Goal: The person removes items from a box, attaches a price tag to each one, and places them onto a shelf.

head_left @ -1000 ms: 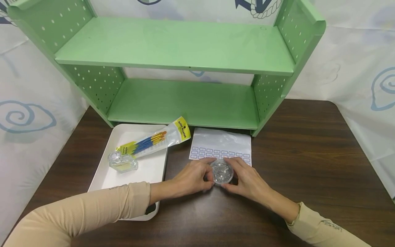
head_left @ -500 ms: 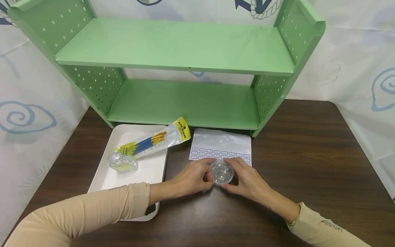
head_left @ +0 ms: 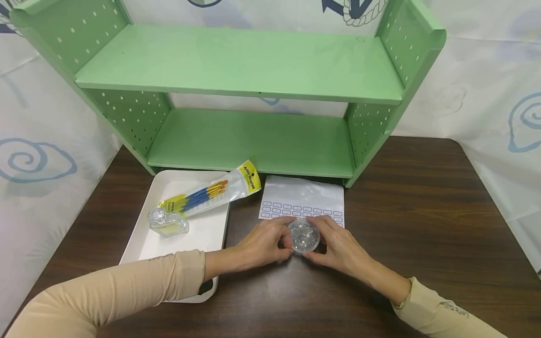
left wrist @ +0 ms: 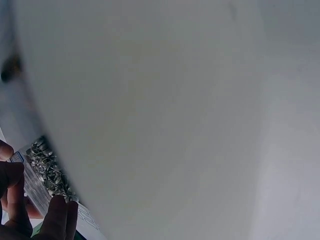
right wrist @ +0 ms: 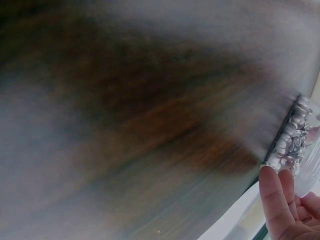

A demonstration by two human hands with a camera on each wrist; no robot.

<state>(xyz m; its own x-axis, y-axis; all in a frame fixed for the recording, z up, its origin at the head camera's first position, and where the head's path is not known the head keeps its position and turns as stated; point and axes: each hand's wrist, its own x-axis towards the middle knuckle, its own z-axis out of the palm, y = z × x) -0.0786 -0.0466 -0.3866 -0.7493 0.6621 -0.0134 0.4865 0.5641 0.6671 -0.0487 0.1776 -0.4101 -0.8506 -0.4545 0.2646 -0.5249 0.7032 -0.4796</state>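
A clear round tub of silver thumbtacks (head_left: pixel 304 235) stands in front of me on the brown table. My left hand (head_left: pixel 265 240) grips its left side between thumb and fingers, while my right hand (head_left: pixel 338 245) does the same on the right. The left wrist view shows the thumbtacks (left wrist: pixel 50 170) through the clear wall, with fingers (left wrist: pixel 56 217) against it. In the right wrist view the tacks (right wrist: pixel 292 137) lie heaped at the tub's bottom, fingertips at its edge. Just behind the tub lies a white sheet with rows of small blue-outlined labels (head_left: pixel 302 190), partly covered by hands and tub.
A white tray (head_left: pixel 207 234) on the left holds a glass bottle (head_left: pixel 169 223) and a pack of artist brushes (head_left: pixel 211 190) that sticks out over its right rim. My left sleeve crosses the tray's front. Behind stands a green two-tier shelf (head_left: pixel 241 61).
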